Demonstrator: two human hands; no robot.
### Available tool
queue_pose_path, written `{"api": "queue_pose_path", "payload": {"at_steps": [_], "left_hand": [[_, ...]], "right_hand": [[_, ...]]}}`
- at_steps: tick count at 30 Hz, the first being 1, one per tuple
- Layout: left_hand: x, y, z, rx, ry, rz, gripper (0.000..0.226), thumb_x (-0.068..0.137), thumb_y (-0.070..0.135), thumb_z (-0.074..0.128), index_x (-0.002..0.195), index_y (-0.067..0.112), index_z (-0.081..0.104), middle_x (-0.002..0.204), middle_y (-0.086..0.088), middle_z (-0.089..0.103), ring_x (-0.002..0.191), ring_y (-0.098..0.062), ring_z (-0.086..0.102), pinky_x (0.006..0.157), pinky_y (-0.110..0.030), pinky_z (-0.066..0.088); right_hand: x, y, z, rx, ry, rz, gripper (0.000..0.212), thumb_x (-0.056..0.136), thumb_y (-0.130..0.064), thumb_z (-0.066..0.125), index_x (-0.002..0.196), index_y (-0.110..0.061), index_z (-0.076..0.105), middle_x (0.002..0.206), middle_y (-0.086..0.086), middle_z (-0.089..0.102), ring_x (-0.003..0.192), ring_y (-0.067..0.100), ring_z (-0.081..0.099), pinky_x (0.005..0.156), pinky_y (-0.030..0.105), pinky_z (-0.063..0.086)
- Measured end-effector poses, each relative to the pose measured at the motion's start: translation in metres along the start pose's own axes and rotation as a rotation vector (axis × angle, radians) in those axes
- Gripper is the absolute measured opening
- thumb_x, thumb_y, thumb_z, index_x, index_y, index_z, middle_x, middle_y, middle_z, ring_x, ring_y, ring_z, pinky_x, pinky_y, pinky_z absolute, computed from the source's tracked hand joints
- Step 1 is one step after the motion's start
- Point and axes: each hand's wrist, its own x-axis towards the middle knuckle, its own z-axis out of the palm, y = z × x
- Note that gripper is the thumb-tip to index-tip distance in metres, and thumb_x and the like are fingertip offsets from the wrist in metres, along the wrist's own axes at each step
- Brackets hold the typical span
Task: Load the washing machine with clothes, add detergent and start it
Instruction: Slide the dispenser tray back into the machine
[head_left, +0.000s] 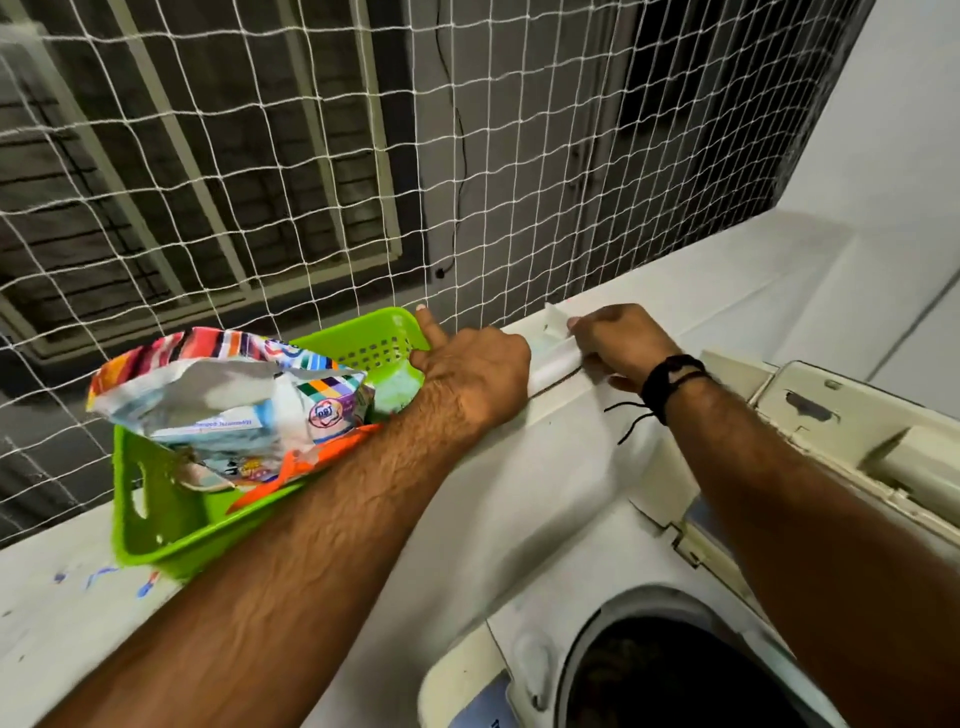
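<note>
The white washing machine (545, 493) fills the foreground, drum open at lower right. Behind it, a green basket (171, 519) holds a colourful detergent pouch (234, 395), its writing unreadable. Left hand (470, 374) and right hand (618, 338) both pinch a small white packet (553, 358) on the ledge.

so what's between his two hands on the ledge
In the head view, a small white scoop-like piece lies between the left hand and the right hand, on the white ledge. The right hand's fingers pinch its far end.
</note>
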Motion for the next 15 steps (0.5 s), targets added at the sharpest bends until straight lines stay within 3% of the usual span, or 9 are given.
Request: {"api": "queue_pose_path", "payload": {"at_steps": [3,8,12,15], "left_hand": [[-0.013,0.001,-0.005,0.021,0.084,0.086,0.02,0.089,0.016,0.051,0.106,0.02,0.062,0.106,-0.01,0.06,0.115,-0.041,0.053,0.105,-0.076,0.005],[-0.042,0.003,-0.011,0.095,0.241,0.246,0.017,0.088,0.02,0.053,0.102,0.019,0.063,0.103,-0.009,0.065,0.106,-0.037,0.059,0.108,-0.074,0.004],[-0.063,0.006,-0.01,0.059,0.286,0.348,0.018,0.086,0.019,0.053,0.102,0.021,0.061,0.098,-0.007,0.066,0.103,-0.033,0.059,0.11,-0.07,0.01],[-0.078,0.007,-0.001,-0.041,0.301,0.452,0.024,0.087,0.023,0.051,0.111,0.024,0.052,0.098,-0.005,0.067,0.097,-0.033,0.063,0.105,-0.062,0.025]], "right_hand": [[-0.036,0.004,-0.014,0.074,0.086,-0.013,0.026,0.087,-0.044,0.064,0.098,-0.022,0.072,0.084,-0.001,0.068,0.076,0.016,0.059,0.061,0.027,0.043],[-0.108,0.02,-0.021,0.231,0.26,-0.022,0.024,0.089,-0.048,0.064,0.098,-0.028,0.074,0.089,-0.004,0.069,0.08,0.015,0.061,0.065,0.03,0.048],[-0.161,0.036,-0.019,0.379,0.337,0.024,0.02,0.091,-0.045,0.064,0.102,-0.03,0.073,0.088,-0.002,0.066,0.08,0.016,0.058,0.069,0.034,0.045],[-0.196,0.046,-0.012,0.45,0.432,0.061,0.023,0.091,-0.044,0.064,0.108,-0.031,0.072,0.089,-0.004,0.069,0.086,0.017,0.063,0.069,0.035,0.045]]}}
